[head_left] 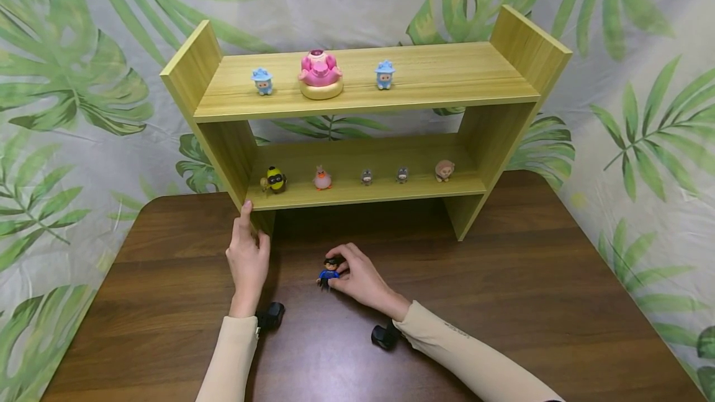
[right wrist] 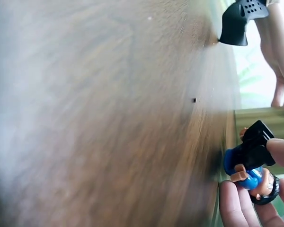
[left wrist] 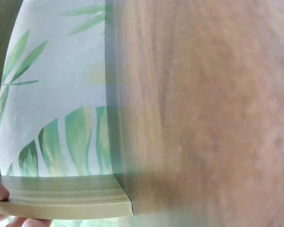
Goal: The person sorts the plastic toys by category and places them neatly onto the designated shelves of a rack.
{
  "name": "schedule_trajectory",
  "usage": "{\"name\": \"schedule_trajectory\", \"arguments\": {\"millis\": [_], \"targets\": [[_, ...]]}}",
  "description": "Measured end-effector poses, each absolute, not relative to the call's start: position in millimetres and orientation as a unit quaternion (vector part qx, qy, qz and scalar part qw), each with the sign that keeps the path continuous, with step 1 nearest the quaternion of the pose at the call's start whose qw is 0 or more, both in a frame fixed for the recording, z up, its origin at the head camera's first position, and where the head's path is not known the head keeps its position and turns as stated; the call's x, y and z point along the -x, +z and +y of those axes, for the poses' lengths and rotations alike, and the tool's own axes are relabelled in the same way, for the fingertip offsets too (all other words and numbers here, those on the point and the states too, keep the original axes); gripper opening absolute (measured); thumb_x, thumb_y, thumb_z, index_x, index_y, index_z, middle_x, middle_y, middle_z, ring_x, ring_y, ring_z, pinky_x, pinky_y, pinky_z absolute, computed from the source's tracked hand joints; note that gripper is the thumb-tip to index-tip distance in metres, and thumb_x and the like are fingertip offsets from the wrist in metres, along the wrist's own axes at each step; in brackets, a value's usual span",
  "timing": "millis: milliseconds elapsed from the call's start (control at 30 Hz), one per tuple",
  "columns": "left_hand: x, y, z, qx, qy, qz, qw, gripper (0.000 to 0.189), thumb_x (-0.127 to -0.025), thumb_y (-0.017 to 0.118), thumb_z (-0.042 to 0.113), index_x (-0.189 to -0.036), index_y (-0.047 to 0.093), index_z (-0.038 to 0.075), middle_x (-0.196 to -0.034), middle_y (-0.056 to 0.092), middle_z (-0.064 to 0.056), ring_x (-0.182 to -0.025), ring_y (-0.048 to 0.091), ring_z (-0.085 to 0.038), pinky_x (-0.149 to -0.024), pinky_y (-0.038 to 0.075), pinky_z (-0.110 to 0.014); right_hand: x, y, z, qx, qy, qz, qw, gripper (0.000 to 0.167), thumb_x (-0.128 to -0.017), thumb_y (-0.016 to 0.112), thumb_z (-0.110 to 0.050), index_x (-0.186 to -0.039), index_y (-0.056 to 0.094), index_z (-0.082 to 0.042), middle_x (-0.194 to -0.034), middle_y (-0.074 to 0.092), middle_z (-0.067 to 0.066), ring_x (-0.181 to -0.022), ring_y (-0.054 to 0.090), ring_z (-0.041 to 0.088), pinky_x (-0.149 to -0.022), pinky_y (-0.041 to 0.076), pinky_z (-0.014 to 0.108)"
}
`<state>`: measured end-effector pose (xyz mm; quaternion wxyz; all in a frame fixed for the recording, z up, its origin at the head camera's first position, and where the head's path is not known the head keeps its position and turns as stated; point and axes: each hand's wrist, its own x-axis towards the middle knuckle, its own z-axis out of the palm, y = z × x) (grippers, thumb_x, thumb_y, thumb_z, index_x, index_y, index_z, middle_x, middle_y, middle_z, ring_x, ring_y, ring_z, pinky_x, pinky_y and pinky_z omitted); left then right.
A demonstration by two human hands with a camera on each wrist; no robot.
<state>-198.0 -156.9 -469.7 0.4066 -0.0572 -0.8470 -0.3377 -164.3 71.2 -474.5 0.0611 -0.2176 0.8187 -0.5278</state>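
Note:
My right hand [head_left: 363,278] holds a small toy figure [head_left: 329,273] with a blue top, black legs and black hair or cap, low over the table in front of the shelf. In the right wrist view, the thumb is on the toy figure's [right wrist: 251,156] black legs and the other fingers are about its body and head. My left hand [head_left: 248,259] is at the wooden shelf's [head_left: 368,200] lower left corner, index finger reaching up its front edge. The left wrist view shows the thumb and fingers on opposite faces of the shelf's side panel [left wrist: 66,208].
On the top board stand two blue-hatted figures [head_left: 262,82] and a pink figure [head_left: 320,76] on a yellow ring base. Along the lower board are a yellow-and-black figure [head_left: 276,180], a pink duck-like figure [head_left: 321,178], two small grey figures [head_left: 402,175] and a tan figure [head_left: 444,170].

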Motion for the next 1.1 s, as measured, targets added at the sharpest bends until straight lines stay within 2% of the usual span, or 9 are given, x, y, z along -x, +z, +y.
{"name": "schedule_trajectory", "arguments": {"millis": [233,433,800,1100], "targets": [[198.2,-470.2,-157.0,0.055,-0.334,-0.848,0.408,0.085,-0.083,0.051,-0.012,-0.146,0.026,0.038,-0.084,0.044,-0.016,-0.054,0.027,-0.020,-0.046,0.023,-0.035,163.3,-471.6,81.7,0.237,-0.519,0.820,0.041,0.045,-0.079,0.073,0.003,-0.120,0.054,-0.001,-0.111,0.049,0.011,-0.087,0.058,0.021,-0.070,0.052,0.024],[198.6,-470.4,-157.0,0.055,-0.333,-0.847,0.411,0.084,-0.082,0.051,-0.012,-0.146,0.026,0.037,-0.084,0.044,-0.016,-0.054,0.028,-0.020,-0.046,0.023,-0.035,163.5,-463.9,90.4,0.235,-0.514,0.824,0.050,0.046,-0.081,0.072,0.003,-0.123,0.053,-0.002,-0.109,0.056,0.009,-0.090,0.058,0.022,-0.074,0.052,0.028],[198.5,-470.9,-157.6,0.057,-0.336,-0.847,0.408,0.084,-0.081,0.050,-0.011,-0.146,0.026,0.037,-0.086,0.047,-0.017,-0.053,0.028,-0.020,-0.045,0.023,-0.035,160.9,-451.9,106.8,0.238,-0.523,0.817,0.047,0.046,-0.081,0.072,0.003,-0.122,0.055,-0.003,-0.110,0.056,0.007,-0.093,0.058,0.024,-0.077,0.052,0.036],[198.8,-471.9,-158.0,0.059,-0.336,-0.847,0.407,0.084,-0.083,0.050,-0.011,-0.146,0.025,0.038,-0.086,0.047,-0.018,-0.053,0.026,-0.020,-0.045,0.022,-0.035,159.4,-440.1,124.0,0.232,-0.535,0.811,0.048,0.046,-0.082,0.072,0.001,-0.123,0.056,-0.008,-0.112,0.056,0.003,-0.097,0.058,0.021,-0.080,0.051,0.031]]}}
